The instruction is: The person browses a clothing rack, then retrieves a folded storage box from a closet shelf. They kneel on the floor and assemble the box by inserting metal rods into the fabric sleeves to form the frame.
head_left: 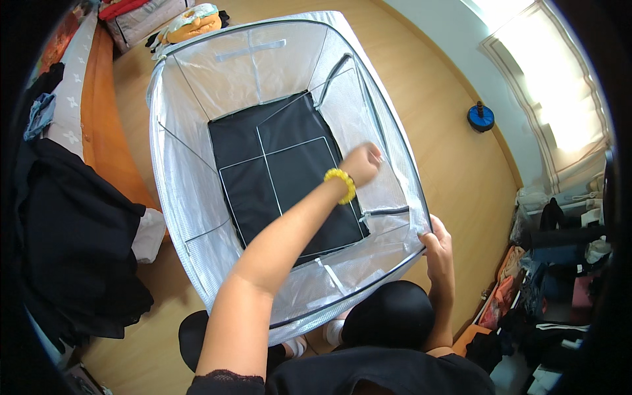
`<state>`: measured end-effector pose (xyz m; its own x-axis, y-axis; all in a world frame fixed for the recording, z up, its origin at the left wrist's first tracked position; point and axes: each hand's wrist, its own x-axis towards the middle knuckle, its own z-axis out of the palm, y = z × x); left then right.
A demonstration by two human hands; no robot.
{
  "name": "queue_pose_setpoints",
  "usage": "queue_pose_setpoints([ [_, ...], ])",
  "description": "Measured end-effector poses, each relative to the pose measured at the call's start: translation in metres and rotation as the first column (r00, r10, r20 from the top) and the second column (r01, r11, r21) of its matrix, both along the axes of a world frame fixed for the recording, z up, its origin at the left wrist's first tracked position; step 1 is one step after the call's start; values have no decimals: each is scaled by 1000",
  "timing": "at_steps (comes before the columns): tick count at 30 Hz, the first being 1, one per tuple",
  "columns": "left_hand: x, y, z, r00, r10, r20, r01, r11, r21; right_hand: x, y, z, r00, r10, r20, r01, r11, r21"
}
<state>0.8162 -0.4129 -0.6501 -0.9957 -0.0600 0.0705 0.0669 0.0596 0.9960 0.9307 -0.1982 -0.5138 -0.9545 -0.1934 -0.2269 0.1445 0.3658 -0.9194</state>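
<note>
A large foldable storage bag [181, 224] stands open-topped before me. Its walls are see-through plastic with a fine grid, edged by a dark zip along the rim, and its bottom [240, 148] is black. Thin metal frame rods [264, 155] cross inside it. My left hand [361, 166], with a yellow beaded bracelet [340, 186] at the wrist, reaches across into the bag beside the right wall. Its fingers are closed and slightly blurred; what they hold, if anything, I cannot make out. At the near right corner my right hand [438, 245] grips the bag's rim, thumb on the inside.
Black clothing [79, 243] hangs over the orange-sided bed [102, 125] at left. Folded fabric [197, 25] lies beyond the bag. A blue ab wheel [481, 118] sits by the right wall. Clothes and a rack [559, 243] crowd the lower right. My knees [388, 316] flank the near side.
</note>
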Motion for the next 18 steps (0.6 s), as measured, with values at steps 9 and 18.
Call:
queue_pose_setpoints([
  [9, -108, -104, 25, 788, 498, -361, -611, 701, -366, 3, -1, 5, 998, 64, -7, -64, 998, 6],
  [18, -151, -142, 23, 947, 253, -201, -308, 894, -327, -3, 6, -1, 1000, 9, 17, -8, 998, -57],
])
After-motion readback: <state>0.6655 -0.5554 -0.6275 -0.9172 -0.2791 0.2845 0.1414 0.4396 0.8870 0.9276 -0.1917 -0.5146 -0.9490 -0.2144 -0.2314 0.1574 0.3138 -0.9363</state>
